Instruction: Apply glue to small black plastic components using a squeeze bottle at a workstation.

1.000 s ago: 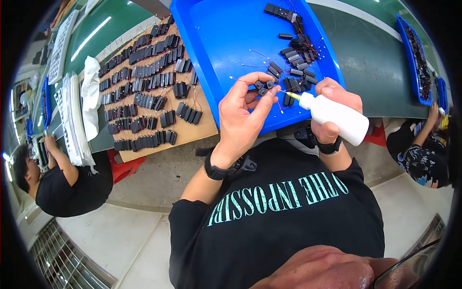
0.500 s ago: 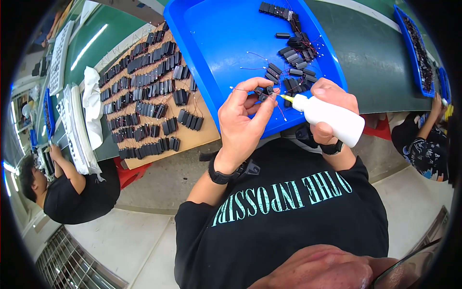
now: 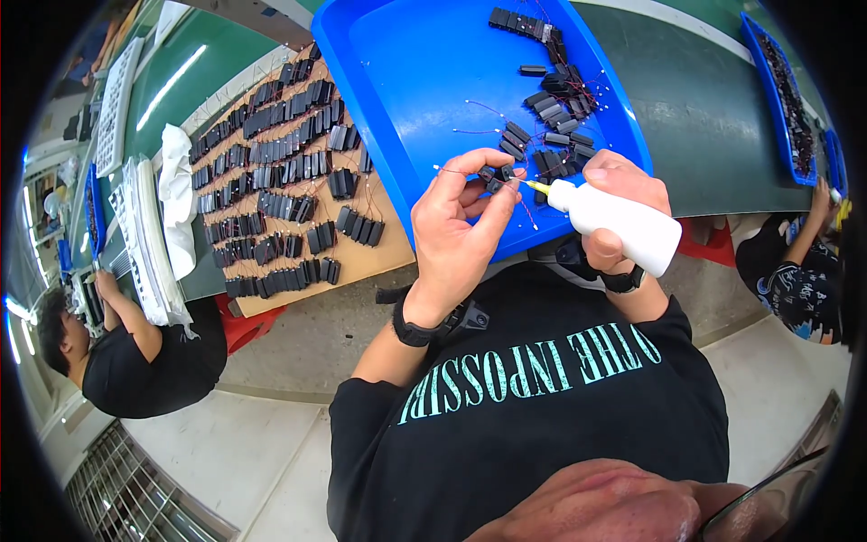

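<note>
My left hand (image 3: 458,217) pinches a few small black rectangular parts with thin wires (image 3: 496,177) between thumb and fingertips, above the near edge of a blue tray (image 3: 397,90). In my right hand (image 3: 625,185) is a white squeeze bottle (image 3: 623,224), tilted so its yellowish nozzle tip points left at the held parts. The tip comes up close to them; whether it touches I cannot tell. Inside the tray, more black wired parts (image 3: 555,108) lie in loose groups along the right side, several of them just beyond my hands.
Left of the tray, a brown board (image 3: 379,257) carries rows of black wired parts. White plastic sheeting (image 3: 163,235) lies farther left, near a seated co-worker (image 3: 149,352). On the right, another blue tray (image 3: 781,108) sits on the green table (image 3: 677,108), beside another person's arm.
Almost nothing differs. Both hands, the bottle and the held parts keep their places, and the whole view has shifted very slightly.
</note>
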Available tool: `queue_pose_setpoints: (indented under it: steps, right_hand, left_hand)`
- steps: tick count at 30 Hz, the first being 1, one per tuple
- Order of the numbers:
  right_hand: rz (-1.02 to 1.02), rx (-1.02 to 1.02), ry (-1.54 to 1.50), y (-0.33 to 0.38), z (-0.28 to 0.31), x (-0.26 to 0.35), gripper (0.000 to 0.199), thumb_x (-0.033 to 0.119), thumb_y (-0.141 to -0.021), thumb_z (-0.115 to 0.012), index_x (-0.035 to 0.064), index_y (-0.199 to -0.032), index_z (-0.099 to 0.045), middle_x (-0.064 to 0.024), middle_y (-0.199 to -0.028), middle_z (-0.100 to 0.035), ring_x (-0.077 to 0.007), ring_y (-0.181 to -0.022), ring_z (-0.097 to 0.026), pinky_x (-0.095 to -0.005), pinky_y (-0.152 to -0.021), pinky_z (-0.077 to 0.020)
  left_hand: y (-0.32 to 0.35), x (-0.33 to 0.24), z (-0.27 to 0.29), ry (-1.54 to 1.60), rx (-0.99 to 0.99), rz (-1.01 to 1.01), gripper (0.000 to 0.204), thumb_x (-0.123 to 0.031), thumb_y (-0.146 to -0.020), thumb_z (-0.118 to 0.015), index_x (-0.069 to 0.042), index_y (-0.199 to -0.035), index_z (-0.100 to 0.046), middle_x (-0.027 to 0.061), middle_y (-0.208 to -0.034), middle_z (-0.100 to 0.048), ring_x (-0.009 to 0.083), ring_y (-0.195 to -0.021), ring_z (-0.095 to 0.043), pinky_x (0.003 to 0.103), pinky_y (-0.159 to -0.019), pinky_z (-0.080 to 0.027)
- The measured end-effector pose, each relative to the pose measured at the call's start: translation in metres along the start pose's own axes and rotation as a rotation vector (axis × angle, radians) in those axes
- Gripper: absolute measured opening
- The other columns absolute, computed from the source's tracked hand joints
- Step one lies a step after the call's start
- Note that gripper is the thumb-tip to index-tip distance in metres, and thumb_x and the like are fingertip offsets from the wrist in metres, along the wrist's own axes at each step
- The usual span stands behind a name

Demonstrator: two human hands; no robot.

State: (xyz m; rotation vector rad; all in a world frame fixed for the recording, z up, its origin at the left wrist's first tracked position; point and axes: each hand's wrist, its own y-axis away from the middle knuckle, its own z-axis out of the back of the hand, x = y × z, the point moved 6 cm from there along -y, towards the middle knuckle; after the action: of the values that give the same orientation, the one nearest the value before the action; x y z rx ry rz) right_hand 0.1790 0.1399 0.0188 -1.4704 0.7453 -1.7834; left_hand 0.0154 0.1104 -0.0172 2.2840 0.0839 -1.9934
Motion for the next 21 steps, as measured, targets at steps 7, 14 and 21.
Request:
queue_pose_setpoints:
  steps: [7, 14, 21]
  right_hand:
    - [-0.014, -0.005, 0.013, 0.0008, -0.0006, 0.0003, 0.06, 0.054, -0.087, -0.06, -0.0031, -0.104, -0.055, -0.0085, -0.075, -0.053, -0.0165, -0.053, -0.048, -0.0284, -0.047, -0.0373]
    - [-0.043, -0.024, -0.007, 0.002, 0.0, -0.0014, 0.061, 0.055, -0.087, -0.06, -0.0031, -0.103, -0.055, -0.0084, -0.072, -0.052, -0.0169, -0.053, -0.048, -0.0279, -0.047, -0.0365]
    - [-0.084, -0.019, 0.005, 0.0012, 0.0002, -0.0023, 0.062, 0.057, -0.086, -0.06, -0.0028, -0.104, -0.056, -0.0074, -0.066, -0.05, -0.0165, -0.052, -0.048, -0.0273, -0.046, -0.0348]
  left_hand:
    - [0.0007, -0.0022, -0.0002, 0.0, -0.002, 0.002, 0.025, 0.006, -0.09, -0.058, 0.004, -0.114, -0.052, 0.0109, -0.111, -0.06, 0.0207, -0.1, -0.066, 0.026, -0.077, -0.057]
    - [0.0005, -0.0018, 0.0, -0.009, 0.004, 0.011, 0.025, 0.005, -0.09, -0.059, 0.004, -0.115, -0.052, 0.0107, -0.11, -0.061, 0.0199, -0.1, -0.066, 0.025, -0.077, -0.056]
    - [0.0006, -0.0012, 0.0015, 0.012, -0.039, 0.002, 0.026, 0.005, -0.087, -0.062, 0.003, -0.112, -0.056, 0.0094, -0.105, -0.062, 0.0151, -0.092, -0.067, 0.023, -0.075, -0.056]
